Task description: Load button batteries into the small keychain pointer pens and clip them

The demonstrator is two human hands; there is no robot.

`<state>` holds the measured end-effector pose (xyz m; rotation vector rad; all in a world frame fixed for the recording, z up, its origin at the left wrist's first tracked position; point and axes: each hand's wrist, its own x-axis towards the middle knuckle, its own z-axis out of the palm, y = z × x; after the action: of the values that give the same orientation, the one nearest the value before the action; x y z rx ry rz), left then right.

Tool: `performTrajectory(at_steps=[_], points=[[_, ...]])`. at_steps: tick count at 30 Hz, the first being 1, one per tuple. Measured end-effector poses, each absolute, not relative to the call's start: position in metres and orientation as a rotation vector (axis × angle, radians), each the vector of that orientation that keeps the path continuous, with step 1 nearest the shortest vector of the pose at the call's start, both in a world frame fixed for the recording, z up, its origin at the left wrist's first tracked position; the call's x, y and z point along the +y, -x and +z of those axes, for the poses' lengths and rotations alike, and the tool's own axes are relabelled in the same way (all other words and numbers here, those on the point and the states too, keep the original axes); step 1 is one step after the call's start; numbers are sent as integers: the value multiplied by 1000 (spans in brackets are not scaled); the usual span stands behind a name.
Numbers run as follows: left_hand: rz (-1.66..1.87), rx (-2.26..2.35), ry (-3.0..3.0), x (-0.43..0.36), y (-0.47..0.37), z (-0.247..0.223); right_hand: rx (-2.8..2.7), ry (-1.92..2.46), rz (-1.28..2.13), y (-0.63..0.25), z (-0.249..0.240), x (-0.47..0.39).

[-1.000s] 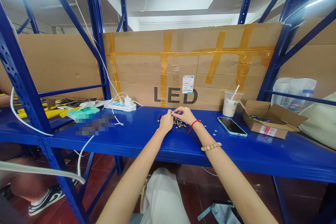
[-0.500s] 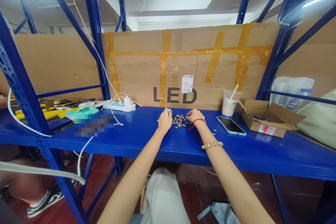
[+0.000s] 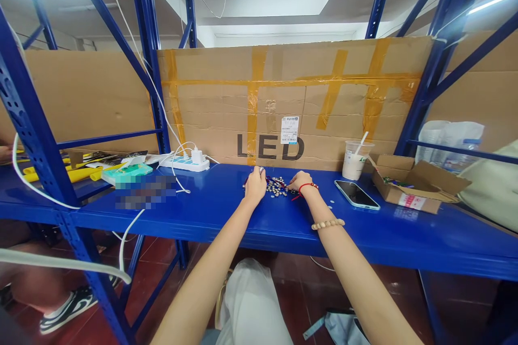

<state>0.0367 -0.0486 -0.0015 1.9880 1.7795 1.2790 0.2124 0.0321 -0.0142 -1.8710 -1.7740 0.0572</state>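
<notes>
On the blue shelf top lies a small pile of shiny silvery bits [image 3: 277,187], with dark red and purple strands among them. At its left edge is my left hand [image 3: 256,185], its fingers closed in a pinch; a small glint shows at the fingertips, too small to name. My right hand [image 3: 301,180] is at the pile's right edge, fingers curled down and drawn together at the bits. What lies between those fingertips is hidden. A red cord bracelet [image 3: 308,187] and a beaded bracelet [image 3: 327,224] circle my right wrist and forearm.
To the right are a phone [image 3: 356,194], a plastic cup with a straw [image 3: 356,160] and an open cardboard box [image 3: 416,198]. A power strip [image 3: 188,164] with white cables and a green packet [image 3: 126,174] lie left. Behind stands a large carton [image 3: 210,113].
My right hand has shifted very slightly at the pile's right edge. My left hand keeps its pinch in the same place. The view has moved a touch.
</notes>
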Motion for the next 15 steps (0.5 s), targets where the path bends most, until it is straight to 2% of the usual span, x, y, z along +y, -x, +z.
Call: performTrajectory(at_steps=[15], points=[[1262,1789,-2025,-47,-37,-3,-1739,1616,-25,-210,-14,25]])
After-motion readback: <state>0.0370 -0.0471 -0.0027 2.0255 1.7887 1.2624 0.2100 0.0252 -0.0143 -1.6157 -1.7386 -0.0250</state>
